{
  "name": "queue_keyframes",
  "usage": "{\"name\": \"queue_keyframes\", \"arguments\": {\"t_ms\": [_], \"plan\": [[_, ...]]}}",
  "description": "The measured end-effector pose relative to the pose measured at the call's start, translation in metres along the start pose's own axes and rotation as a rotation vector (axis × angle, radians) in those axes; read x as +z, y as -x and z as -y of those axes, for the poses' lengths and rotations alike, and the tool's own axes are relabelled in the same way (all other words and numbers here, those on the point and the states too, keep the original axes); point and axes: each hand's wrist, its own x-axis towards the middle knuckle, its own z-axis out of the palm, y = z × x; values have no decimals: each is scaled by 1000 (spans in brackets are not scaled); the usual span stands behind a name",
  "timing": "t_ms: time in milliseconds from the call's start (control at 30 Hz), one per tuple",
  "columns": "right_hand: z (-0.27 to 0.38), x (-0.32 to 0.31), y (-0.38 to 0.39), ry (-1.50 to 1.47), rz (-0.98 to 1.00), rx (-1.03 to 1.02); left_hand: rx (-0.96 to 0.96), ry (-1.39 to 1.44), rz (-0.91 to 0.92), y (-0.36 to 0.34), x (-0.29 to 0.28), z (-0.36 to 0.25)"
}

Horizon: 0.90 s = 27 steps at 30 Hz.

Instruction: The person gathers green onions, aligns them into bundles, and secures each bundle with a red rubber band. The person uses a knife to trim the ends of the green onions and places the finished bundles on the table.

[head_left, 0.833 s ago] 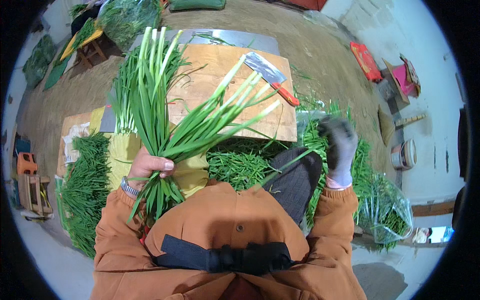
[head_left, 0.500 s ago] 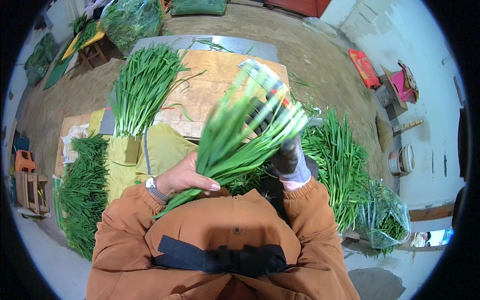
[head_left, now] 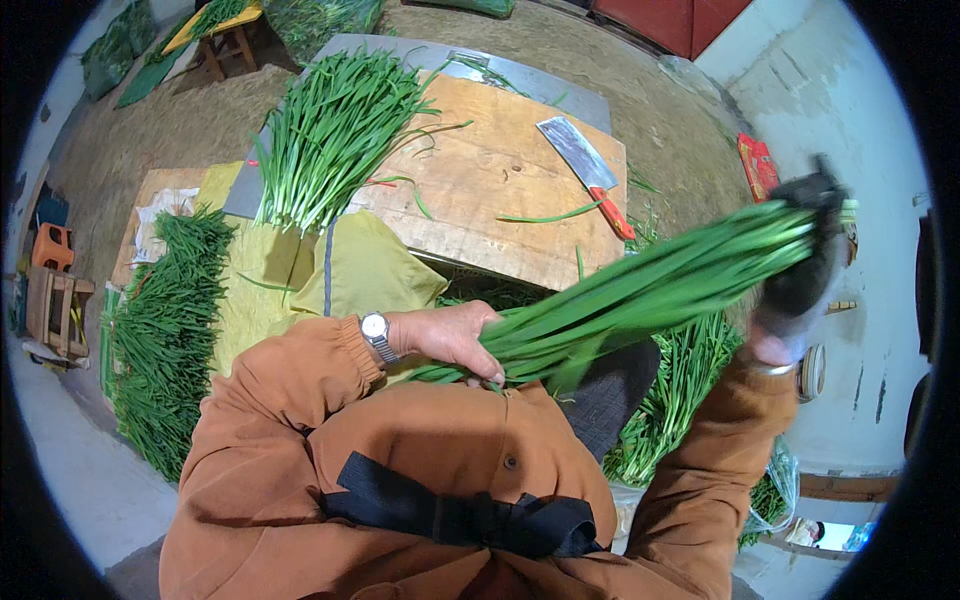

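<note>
Left hand and gloved right hand are clutching greens slanting lengthwise toward upper right, cleaver lying on worktop, upper centre.

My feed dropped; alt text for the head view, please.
A person's bare left hand holds a bunch of greens by the leafy end, the gloved right hand by the pale end. Beyond, a cleaver lies on a board, right of more greens.
</note>
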Motion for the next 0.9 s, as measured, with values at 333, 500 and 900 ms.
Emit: {"name": "queue_keyframes", "arguments": {"t_ms": [333,500,900], "plan": [[-121,54,-31,693,55,-280,86,-471,-190,-17,-19,55],[-139,78,26,558,324,346,152,-394,-111,-4,-16,48],[-117,141,55,622,1166,-729,595,1197,237,-56,-64,-19]]}}
